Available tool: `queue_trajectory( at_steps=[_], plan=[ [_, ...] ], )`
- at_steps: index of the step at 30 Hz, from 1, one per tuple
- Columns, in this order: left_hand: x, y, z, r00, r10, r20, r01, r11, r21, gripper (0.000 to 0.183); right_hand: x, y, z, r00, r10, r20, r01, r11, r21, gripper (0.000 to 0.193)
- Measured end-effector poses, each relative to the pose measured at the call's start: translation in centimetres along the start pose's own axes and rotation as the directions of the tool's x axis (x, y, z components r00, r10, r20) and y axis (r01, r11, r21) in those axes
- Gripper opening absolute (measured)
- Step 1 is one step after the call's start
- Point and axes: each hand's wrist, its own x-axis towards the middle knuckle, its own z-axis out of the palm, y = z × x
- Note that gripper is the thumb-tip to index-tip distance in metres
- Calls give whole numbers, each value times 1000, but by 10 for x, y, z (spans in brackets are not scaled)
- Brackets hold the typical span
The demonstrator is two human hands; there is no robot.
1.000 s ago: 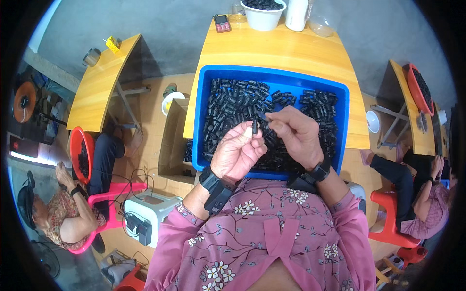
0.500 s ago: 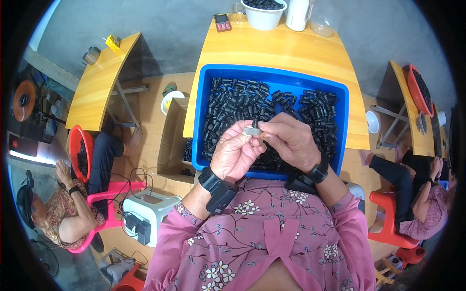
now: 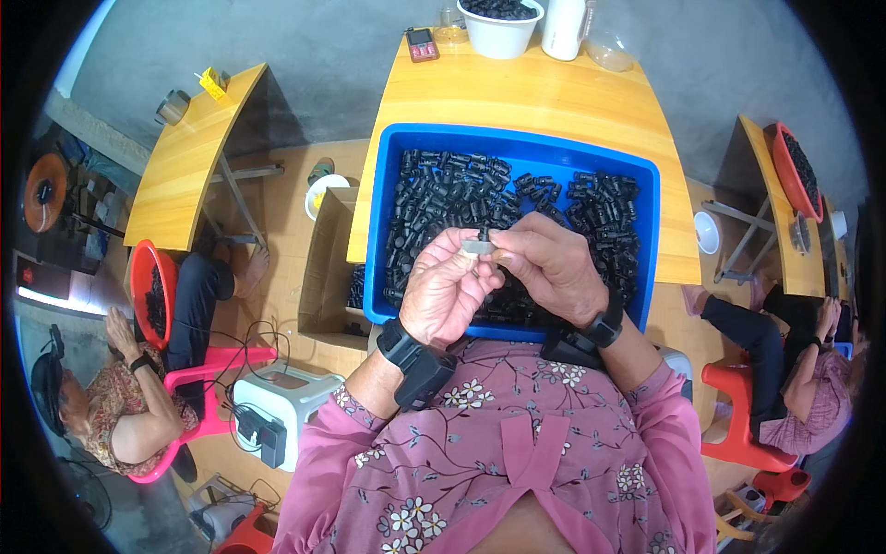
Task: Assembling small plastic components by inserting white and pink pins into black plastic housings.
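My left hand [image 3: 443, 288] is closed in a pinch on a small grey flat-sided piece [image 3: 477, 247]. A small black plastic fitting [image 3: 484, 234] stands up at that piece, and whether it sits inside it I cannot make out. The thumb and fingers of my right hand [image 3: 558, 274] close on the fitting from the right side. Both hands meet over the near part of a blue tray [image 3: 517, 136]. Many similar black fittings [image 3: 452, 175] lie heaped in this tray, and my hands hide some of them.
The tray rests on a wooden table [image 3: 526, 92]. At its far edge are a phone [image 3: 422, 44], a white tub [image 3: 501, 35] of black parts and a white bottle [image 3: 564, 28]. A cardboard box [image 3: 323, 277] stands left. Seated people flank me, with red basins [image 3: 145, 286] nearby.
My hands stay together in nearly the same place, with the right fingers shifted very slightly at the fitting. The rest of the scene looks the same.
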Motion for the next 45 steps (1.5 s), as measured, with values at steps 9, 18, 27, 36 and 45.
queue_trajectory(
  at_steps=[9, 18, 27, 36, 45],
  plan=[
    [-1, -2, 4, 999, 32, -20, -30, 998, 55, 6, 0, 1, 0, 999, 12, -51, -14, 999, -35, 17],
    [-1, -1, 2, 998, -68, -17, 68, 998, -16, 10, -1, 1, -3, 956, 270, -113, -248, 952, 177, 18],
    [-1, -1, 5, 991, -127, 37, 128, 992, -22, 11, 1, 3, -1, 967, 253, -30, -237, 936, 262, 20],
    [-2, -2, 5, 990, -124, 59, 123, 992, 31, 10, 1, 2, -2, 962, 273, 13, -264, 912, 313, 18],
    [-2, -4, 6, 1000, -23, -7, 24, 990, 139, 5, -2, 3, 4, 960, 281, -5, -265, 911, 316, 15]
  ],
)
